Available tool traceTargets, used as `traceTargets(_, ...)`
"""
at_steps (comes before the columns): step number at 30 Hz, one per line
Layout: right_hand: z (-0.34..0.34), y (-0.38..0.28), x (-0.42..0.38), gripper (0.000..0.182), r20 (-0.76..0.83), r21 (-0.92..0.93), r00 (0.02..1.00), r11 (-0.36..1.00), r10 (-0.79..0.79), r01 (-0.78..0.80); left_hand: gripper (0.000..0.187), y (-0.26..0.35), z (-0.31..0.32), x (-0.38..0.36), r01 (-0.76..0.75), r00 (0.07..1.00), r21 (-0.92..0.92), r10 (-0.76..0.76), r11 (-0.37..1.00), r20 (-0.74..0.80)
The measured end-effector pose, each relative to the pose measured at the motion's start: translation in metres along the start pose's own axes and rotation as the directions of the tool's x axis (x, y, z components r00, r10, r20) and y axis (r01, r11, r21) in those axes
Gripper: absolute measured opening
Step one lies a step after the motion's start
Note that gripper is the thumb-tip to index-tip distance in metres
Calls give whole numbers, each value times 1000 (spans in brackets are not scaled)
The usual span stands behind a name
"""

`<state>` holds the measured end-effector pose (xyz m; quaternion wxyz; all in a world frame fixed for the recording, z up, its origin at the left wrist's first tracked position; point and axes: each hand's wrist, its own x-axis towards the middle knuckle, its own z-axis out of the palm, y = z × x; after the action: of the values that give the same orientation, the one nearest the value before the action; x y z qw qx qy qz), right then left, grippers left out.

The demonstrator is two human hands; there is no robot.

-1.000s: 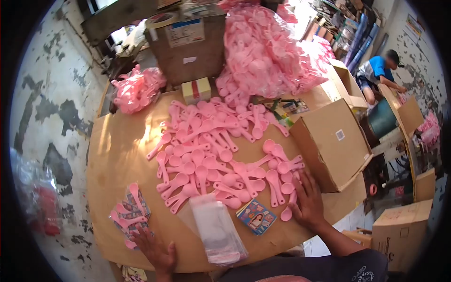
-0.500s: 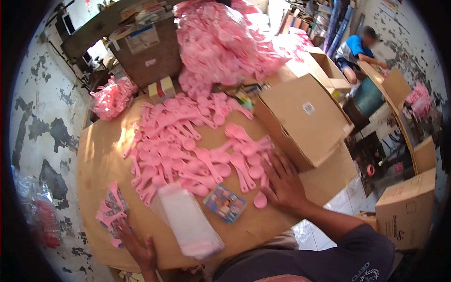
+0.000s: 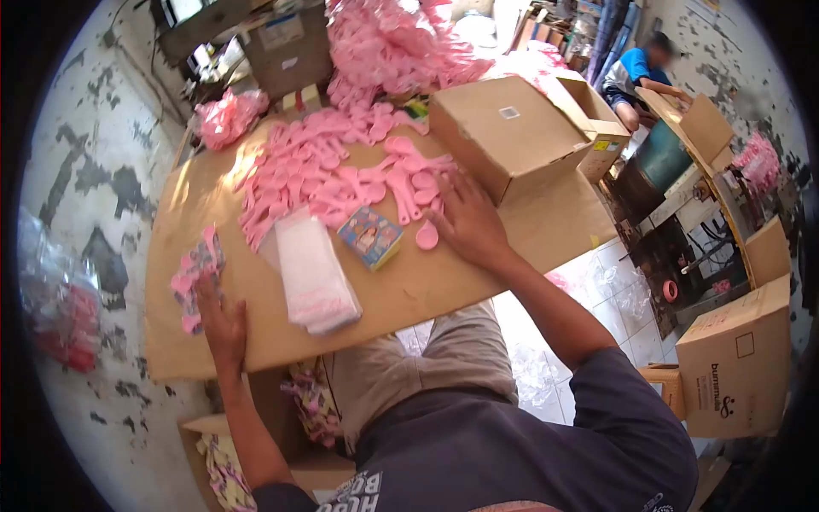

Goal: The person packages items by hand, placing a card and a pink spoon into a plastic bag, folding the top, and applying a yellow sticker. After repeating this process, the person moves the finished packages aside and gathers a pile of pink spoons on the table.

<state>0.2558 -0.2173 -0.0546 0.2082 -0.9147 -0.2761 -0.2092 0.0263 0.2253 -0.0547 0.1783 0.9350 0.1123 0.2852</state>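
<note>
A wide heap of pink plastic spoons (image 3: pixel 294 166) covers the middle of the brown tabletop. My right hand (image 3: pixel 471 224) lies palm down at the heap's right edge, fingers spread over and beside the spoons, and one loose spoon (image 3: pixel 427 235) rests just left of it. My left hand (image 3: pixel 223 328) reaches to a small pile of spoons with printed cards (image 3: pixel 196 277) at the table's left; its fingers are stretched out and touch the near side. Between my hands are a stack of clear plastic bags (image 3: pixel 314 277) and a stack of colourful printed cards (image 3: pixel 370 237).
A closed cardboard box (image 3: pixel 512 128) stands right of the heap. Large pink-filled bags (image 3: pixel 392 51) rise behind, and a smaller pink bag (image 3: pixel 229 118) sits back left. An open box with patterned packets (image 3: pixel 223 461) is below the table. Another person (image 3: pixel 636 81) works at the far right.
The view has shifted, so the table sits higher and more of my lap and the floor shows. My right hand stays by the spoons, my left by the small pile.
</note>
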Motion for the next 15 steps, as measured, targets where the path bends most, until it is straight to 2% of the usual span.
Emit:
traceTargets(1,4,0,-1,69,-31,-4,999,1000,-8,8,80,-4,-1,-1,-28,1000,19,28,999,-7)
traceTargets(6,3,-6,0,66,-13,31,1000,999,4,-4,80,4,-5,-1,31,999,-40,-32,999,-25)
traceTargets(8,6,-3,-1,66,5,-50,1000,999,16,-16,80,-4,-5,1,22,999,-14,-22,1000,-24)
traceTargets(11,6,-3,-1,67,6,-56,1000,998,12,-12,79,-4,-5,3,16,1000,2,-16,1000,-11)
traceTargets(13,4,-5,2,68,10,-47,1000,999,7,-6,78,-6,-5,4,-63,998,157,62,985,14)
traceTargets(15,4,-5,-2,68,22,-37,1000,999,10,-9,78,-6,-5,2,-57,998,172,51,983,41)
